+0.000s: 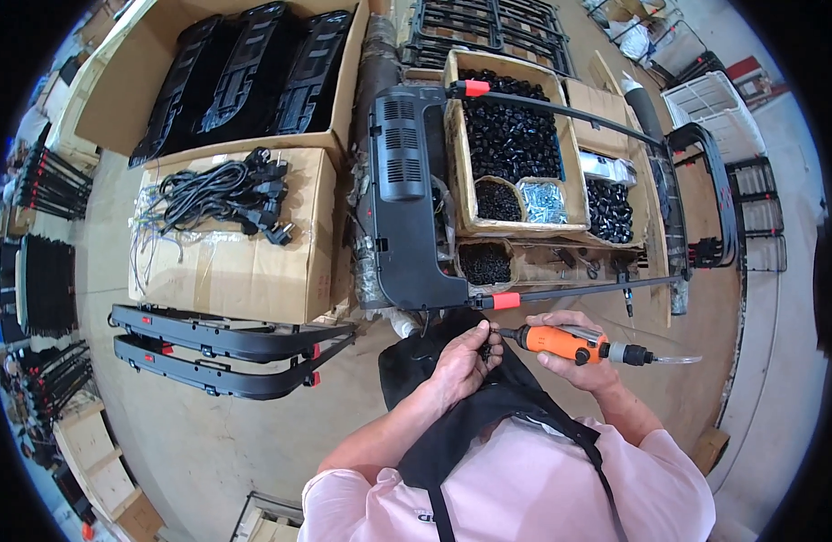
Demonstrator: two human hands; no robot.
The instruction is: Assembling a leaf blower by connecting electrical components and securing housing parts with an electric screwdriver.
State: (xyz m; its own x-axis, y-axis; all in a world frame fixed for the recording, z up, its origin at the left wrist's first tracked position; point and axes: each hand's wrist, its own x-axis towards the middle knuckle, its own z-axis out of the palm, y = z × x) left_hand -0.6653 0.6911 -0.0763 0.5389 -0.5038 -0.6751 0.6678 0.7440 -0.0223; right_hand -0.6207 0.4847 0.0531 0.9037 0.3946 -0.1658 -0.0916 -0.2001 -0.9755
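Note:
My right hand (574,325) is wrapped round an orange air screwdriver (553,342), held level in front of my apron. A clear hose (678,359) runs off its right end. My left hand (470,357) is closed at the driver's tip, its fingers bunched; whatever small piece they hold is hidden. Just beyond the hands lies a black frame with a vented motor housing (401,144) on its left side. Red clips (500,302) sit on its rails, and the near rail (579,292) passes close above the driver.
Inside the frame stand a carton of black plastic parts (511,131), a small box of silver screws (544,200) and a tub of dark screws (485,263). Left are a carton with power cords (226,194), an open box of black panels (244,77) and two curved black frames (217,361).

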